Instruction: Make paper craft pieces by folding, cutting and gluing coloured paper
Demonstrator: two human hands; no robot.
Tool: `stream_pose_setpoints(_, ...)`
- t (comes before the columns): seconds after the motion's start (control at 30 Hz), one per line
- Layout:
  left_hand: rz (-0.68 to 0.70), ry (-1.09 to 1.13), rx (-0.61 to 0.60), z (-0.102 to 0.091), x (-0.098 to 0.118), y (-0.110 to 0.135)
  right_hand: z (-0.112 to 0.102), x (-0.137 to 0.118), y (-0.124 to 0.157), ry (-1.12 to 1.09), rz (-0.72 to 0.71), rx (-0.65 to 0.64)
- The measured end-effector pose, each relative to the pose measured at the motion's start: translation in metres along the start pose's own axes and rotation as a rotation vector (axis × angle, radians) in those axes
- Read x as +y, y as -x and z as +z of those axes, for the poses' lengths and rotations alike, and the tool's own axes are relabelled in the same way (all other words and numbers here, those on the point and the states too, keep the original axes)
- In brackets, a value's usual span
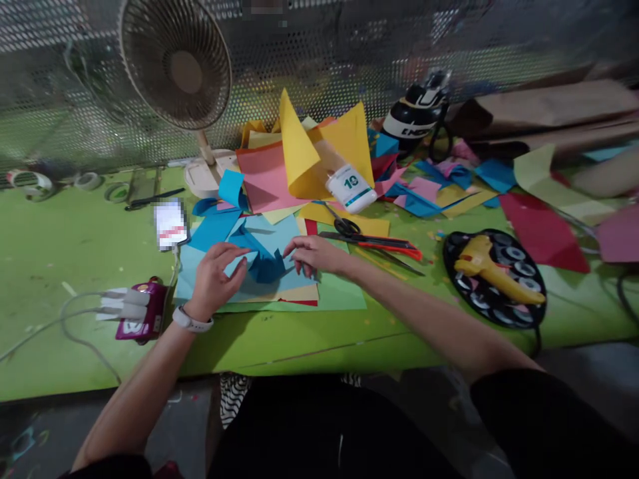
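Note:
A dark blue folded piece of paper or felt (268, 267) stands on a stack of coloured sheets (332, 289), between my two hands. At its left side is my left hand (215, 278), with thumb and fingers apart and a white band on the wrist. From the right, my right hand (315, 256) reaches over the stack with its fingers bent and spread; its fingertips are close to the blue piece, and I cannot tell whether they touch it. Just beyond my right hand lie black-handled scissors (348, 227) and an orange-and-black utility knife (394, 247).
A yellow glue gun (499, 271) rests on a black round tray (452, 266) to the right. Behind the stack are a white bottle (352, 189), yellow sheets (299, 159) and coloured scraps. A fan (184, 73), phone (170, 223) and purple power block (144, 316) stand left.

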State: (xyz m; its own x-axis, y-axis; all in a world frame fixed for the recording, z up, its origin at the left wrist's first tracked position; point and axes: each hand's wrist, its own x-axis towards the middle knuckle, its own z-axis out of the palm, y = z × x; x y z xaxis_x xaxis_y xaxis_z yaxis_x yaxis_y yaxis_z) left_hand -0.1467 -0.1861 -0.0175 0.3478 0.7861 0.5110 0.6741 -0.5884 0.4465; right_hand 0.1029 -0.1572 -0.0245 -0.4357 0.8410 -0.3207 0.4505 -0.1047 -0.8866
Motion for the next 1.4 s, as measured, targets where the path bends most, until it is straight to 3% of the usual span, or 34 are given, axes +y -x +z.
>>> stream_pose_setpoints(0.13, 0.113, -0.077, -0.168, 0.005, 0.014, 0.006, 0.000, 0.007, -0.005, 0.161, -0.048, -0.011)
stream_pose_setpoints(0.27, 0.272, -0.287, -0.329, 0.011, 0.031, 0.011, -0.003, 0.005, -0.012, 0.212, -0.009, -0.069)
stream_pose_setpoints(0.4, 0.300, -0.524, -0.403, 0.022, 0.036, 0.015, -0.006, -0.002, -0.015, 0.222, 0.027, -0.119)
stream_pose_setpoints(0.5, 0.273, -0.563, -0.421, 0.028, 0.037, 0.019, -0.004, -0.001, -0.014, 0.240, 0.028, -0.131)
stream_pose_setpoints(0.57, 0.237, -0.538, -0.422, 0.029, 0.038, 0.022, -0.001, 0.003, -0.013, 0.303, -0.057, -0.018)
stream_pose_setpoints(0.7, 0.196, -0.487, -0.434, 0.028, 0.041, 0.022, 0.008, 0.018, -0.015, 0.480, -0.451, 0.282)
stream_pose_setpoints(0.87, 0.186, -0.447, -0.455, 0.025, 0.040, 0.020, 0.014, 0.036, -0.023, 0.669, -0.723, 0.242)
stream_pose_setpoints(1.17, 0.202, -0.409, -0.470, 0.024, 0.031, 0.021, 0.015, 0.035, -0.006, 0.999, -0.825, 0.224)
stream_pose_setpoints(1.4, 0.218, -0.434, -0.455, 0.027, 0.031, 0.020, 0.017, 0.031, -0.002, 1.036, -0.830, 0.206)
